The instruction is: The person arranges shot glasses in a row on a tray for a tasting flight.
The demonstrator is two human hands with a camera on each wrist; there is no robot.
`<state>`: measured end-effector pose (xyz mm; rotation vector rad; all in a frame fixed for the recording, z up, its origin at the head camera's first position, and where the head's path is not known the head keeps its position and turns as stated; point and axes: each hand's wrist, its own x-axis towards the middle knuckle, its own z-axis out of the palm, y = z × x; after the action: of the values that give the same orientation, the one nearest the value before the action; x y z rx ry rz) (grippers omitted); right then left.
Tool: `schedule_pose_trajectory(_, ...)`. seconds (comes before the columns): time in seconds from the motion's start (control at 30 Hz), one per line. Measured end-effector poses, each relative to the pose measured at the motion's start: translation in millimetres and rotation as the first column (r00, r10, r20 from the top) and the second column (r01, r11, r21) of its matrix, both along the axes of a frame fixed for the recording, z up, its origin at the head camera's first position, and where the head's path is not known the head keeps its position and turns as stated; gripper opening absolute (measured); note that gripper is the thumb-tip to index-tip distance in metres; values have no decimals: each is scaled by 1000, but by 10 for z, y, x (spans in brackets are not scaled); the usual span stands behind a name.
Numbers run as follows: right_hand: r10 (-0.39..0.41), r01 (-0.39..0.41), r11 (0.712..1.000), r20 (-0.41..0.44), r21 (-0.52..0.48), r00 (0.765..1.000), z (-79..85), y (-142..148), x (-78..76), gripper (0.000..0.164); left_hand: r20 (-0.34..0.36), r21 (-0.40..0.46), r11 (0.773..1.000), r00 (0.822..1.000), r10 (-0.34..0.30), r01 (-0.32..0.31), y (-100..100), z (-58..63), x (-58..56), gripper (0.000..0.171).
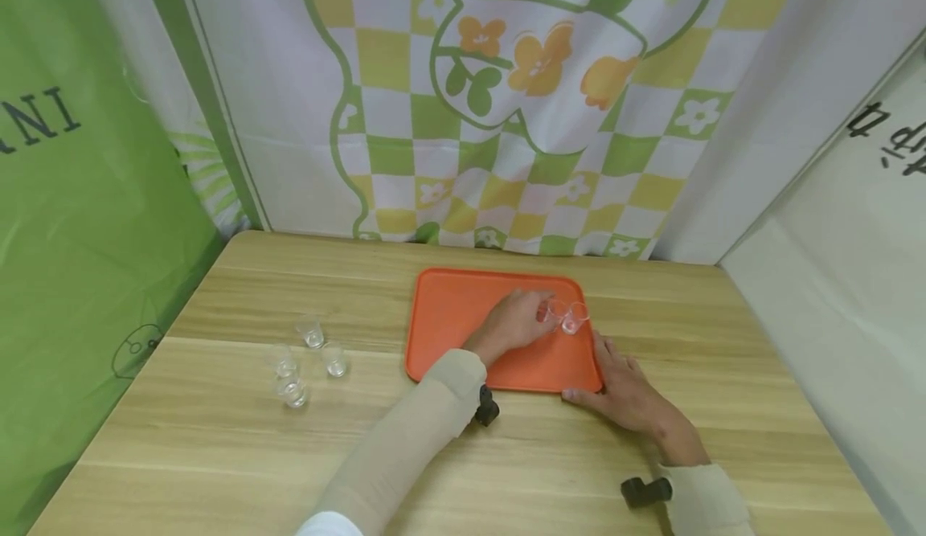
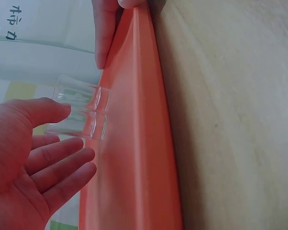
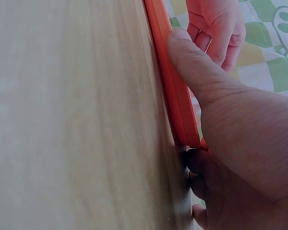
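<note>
On the right part of an orange tray (image 1: 448, 311) two small clear shot glasses (image 1: 570, 323) stand side by side. My left hand (image 1: 515, 319) reaches over the tray to them. Seen from the left wrist, the thumb tip overlaps the nearer glass (image 2: 73, 125), while the loosely spread fingers (image 2: 69, 177) lie just below it. At the tray's front right corner, my right hand (image 1: 625, 387) holds the rim, thumb along the front edge and fingers along the right side. The right wrist view has the thumb (image 3: 197, 62) against the tray's edge (image 3: 175, 96).
Several more clear shot glasses (image 1: 335, 361) stand in a loose group on the wooden table (image 1: 217, 439), left of the tray. A patterned cloth (image 1: 506, 158) hangs behind the table, with a green sheet (image 1: 94, 198) at the left and a white one (image 1: 854, 279) at the right.
</note>
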<state>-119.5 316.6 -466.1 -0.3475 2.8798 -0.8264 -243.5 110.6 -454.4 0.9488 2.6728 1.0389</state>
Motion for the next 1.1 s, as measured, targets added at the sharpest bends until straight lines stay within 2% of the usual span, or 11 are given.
schedule_pose_trajectory(0.3, -4, 4, 1000, 4, 1, 1000, -30, 9, -1, 112, 26, 25, 999, 999, 19, -20, -92, -28, 20, 53)
schedule_pose_trajectory(0.53, -7, 7, 1000, 4, 9, 1000, -46, 10, -11, 112, 16, 33, 999, 1000, 20, -20, -229, -48, 29, 50)
schedule_pose_trajectory(0.87, -2, 2, 1000, -3, 4, 1000, -33, 7, -18, 111, -35, 28, 1000, 999, 3, -2, -474, 61, 104, 49)
schedule_pose_trajectory(1.1, 7, -7, 1000, -20, 5, 1000, -30, 6, -22, 110, -59, -1, 1000, 998, -1, 1, -696, 192, 205, 49)
